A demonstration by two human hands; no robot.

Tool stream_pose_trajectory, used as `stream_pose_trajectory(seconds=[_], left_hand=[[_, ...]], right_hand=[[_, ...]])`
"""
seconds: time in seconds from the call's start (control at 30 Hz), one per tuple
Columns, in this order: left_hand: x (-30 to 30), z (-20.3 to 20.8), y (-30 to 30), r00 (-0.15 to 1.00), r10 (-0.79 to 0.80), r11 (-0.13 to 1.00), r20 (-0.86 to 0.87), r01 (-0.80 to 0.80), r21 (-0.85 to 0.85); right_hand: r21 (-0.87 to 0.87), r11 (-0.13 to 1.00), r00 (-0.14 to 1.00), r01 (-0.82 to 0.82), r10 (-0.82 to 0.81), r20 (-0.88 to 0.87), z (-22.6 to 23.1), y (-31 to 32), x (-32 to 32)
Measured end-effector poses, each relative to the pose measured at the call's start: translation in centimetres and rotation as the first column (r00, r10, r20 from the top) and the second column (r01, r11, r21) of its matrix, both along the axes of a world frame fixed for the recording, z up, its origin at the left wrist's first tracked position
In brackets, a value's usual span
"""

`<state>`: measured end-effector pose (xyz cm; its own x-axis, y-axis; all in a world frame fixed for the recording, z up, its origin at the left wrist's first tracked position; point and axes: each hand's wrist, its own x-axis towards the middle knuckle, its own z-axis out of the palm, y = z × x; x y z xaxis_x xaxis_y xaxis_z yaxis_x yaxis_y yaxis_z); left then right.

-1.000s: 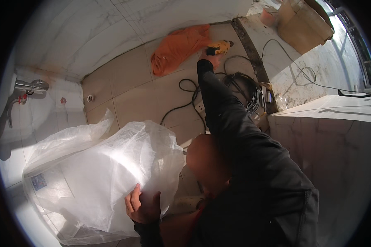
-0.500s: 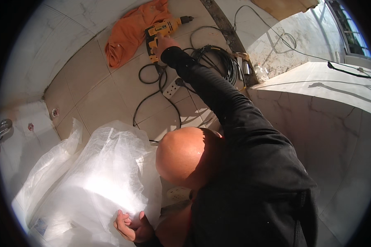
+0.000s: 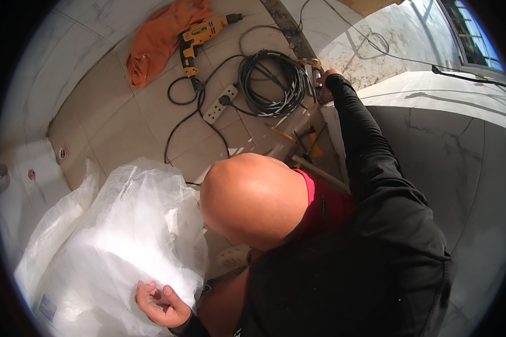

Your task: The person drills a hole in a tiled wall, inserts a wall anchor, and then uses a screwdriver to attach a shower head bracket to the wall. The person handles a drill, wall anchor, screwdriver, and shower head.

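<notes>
My right hand [image 3: 328, 80] reaches out to the far right. It is at a small silver metal cylinder [image 3: 317, 76] beside the dark strip on the floor, and its fingertips are partly hidden. Palm up, my left hand [image 3: 162, 305] rests over the crumpled translucent plastic sheet [image 3: 146, 224], its fingers loosely curled and apart with nothing in them. A yellow and black power drill [image 3: 202, 35] lies at the far side, partly on an orange cloth [image 3: 152, 53]. Left of my right hand sits a coil of black cable [image 3: 272, 84].
A white power strip [image 3: 220, 104] with a plug in it lies on the beige floor tiles [image 3: 118, 123]. Several tools, one with a wooden handle [image 3: 320, 174], lie beyond my bent knee [image 3: 253, 199]. A marbled ledge [image 3: 433, 95] stands at the right.
My right hand has let go of the drill and swung right to the metal cylinder. The drill stays lying by the orange cloth. My left hand stays over the plastic, and the view has shifted slightly.
</notes>
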<state>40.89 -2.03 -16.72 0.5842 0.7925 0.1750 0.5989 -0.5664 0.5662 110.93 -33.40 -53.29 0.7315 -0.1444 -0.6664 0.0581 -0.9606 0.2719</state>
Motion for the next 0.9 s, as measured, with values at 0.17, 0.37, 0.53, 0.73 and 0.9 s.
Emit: stream_pose_trajectory(seconds=[0.17, 0.37, 0.53, 0.73, 0.9], left_hand=[[-0.4, 1.0, -0.1, 0.998, -0.064, 0.979, -0.021, 0.067, 0.191], [-9.6, 4.6, 0.4, 0.938, 0.263, 0.718, 0.227, -0.347, 0.603], [-26.6, 1.0, -3.9, 0.198, 0.666, 0.178, 0.719, -0.978, 0.105], [-33.8, -21.6, -16.5, -0.337, 0.918, -0.376, -0.210, -0.907, -0.189], [-29.6, -35.9, -21.6, -0.111, 0.826, -0.275, -0.553, -0.936, -0.222]], right_hand=[[0.068, 0.997, 0.972, 0.022, -0.038, 0.232, 0.2, 1.5, -4.1], [0.101, 0.995, 0.979, 0.003, -0.024, 0.204, 2.7, 2.1, -1.9], [0.180, 0.954, 0.960, -0.242, 0.207, 0.190, 5.0, 9.3, 2.4], [0.001, 0.710, 0.581, -0.704, 0.575, 0.576, 12.6, 23.2, 5.2], [-0.134, 0.355, 0.079, -0.925, 0.525, 0.847, 26.1, 33.0, 0.7]])
